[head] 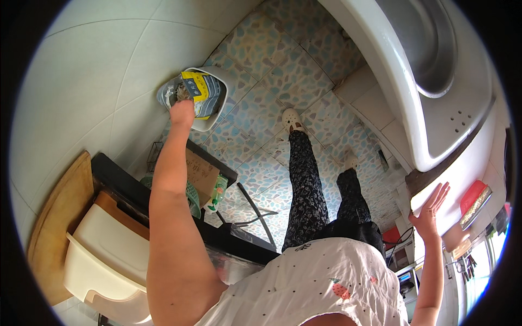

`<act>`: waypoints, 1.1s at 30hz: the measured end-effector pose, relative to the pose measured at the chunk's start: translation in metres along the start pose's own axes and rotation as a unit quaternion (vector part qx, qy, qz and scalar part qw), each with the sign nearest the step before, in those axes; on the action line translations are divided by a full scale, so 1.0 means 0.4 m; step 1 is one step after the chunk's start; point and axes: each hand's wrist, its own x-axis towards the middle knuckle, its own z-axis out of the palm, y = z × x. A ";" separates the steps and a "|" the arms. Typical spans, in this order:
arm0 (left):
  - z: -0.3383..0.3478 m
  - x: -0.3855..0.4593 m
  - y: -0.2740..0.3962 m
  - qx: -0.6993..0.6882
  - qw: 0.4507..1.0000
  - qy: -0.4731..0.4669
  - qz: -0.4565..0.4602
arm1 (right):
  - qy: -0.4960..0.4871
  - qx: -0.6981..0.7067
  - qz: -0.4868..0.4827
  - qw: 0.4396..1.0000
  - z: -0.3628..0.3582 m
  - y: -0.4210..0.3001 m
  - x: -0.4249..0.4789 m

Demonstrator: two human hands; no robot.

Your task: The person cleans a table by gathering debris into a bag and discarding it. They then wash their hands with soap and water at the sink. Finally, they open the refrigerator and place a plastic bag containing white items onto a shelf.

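Note:
My left hand [182,113] is closed at the near edge of a white plastic bin [223,106] on the floor by the tiled wall. Just beyond its knuckles is a brownish-grey clump [182,92]; whether the fingers grip it, the bin's liner or something else is hidden. Inside the bin lie a clear plastic bag [164,92] and a yellow and grey-blue package [202,90] bearing writing. On the right, my right hand [429,208] rests with spread fingers at the edge of a white countertop [442,199], holding nothing. A red container [474,195] stands beyond it.
A white sink [422,134] rises at the upper right. Left of my legs stands a black-framed rack [212,161] with a cardboard box [202,173], a green basket [193,199] and a green bottle [218,193]. A cream plastic container [110,248] and a wooden board [61,228] are at the lower left.

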 end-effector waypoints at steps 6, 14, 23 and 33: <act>-0.014 0.087 0.016 -0.021 0.991 0.115 0.056 | 0.003 -0.008 0.002 1.000 -0.003 -0.004 -0.002; 0.062 0.150 0.136 -0.120 0.986 -0.020 -0.110 | -0.006 0.007 0.017 1.000 -0.013 -0.015 0.009; 0.013 -0.088 0.273 -0.456 0.863 0.086 -0.200 | -0.012 0.045 0.001 0.999 -0.019 0.001 -0.001; -0.631 -0.360 0.411 -0.985 0.031 -0.056 0.160 | -0.047 0.080 0.004 0.996 -0.050 0.015 -0.040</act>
